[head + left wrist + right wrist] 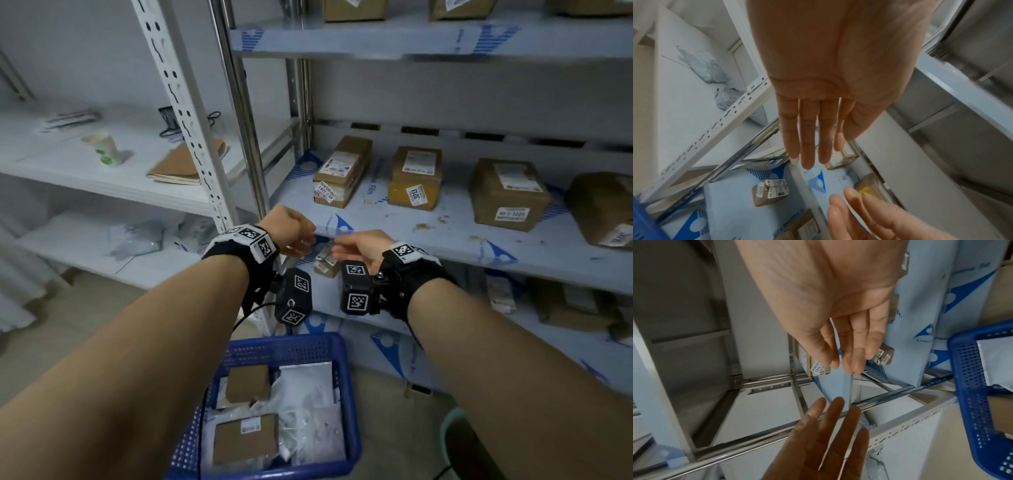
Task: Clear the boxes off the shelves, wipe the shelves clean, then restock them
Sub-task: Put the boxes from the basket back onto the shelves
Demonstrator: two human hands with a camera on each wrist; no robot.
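I hold both hands out in front of the shelf unit, palms facing each other and close together. My left hand (294, 231) has its fingers (807, 133) straight and holds nothing. My right hand (359, 248) is likewise spread, fingers (857, 353) extended and relaxed, holding nothing. The two hands do not touch.

Beyond both hands, on the middle shelf (404, 219), four cardboard boxes stand in a row: a long box (344, 169) directly ahead of the hands, a yellow-taped box (416, 176) to its right, a labelled box (507, 193) further right, and a partly cut-off box (603, 209) at the far right. Scraps of debris lie on the shelf between the boxes and my right hand. A small box (325, 260) sits on the lower shelf, just behind my fingertips.

Below my forearms stands a blue basket (308, 346) holding flat parcels and white bags.
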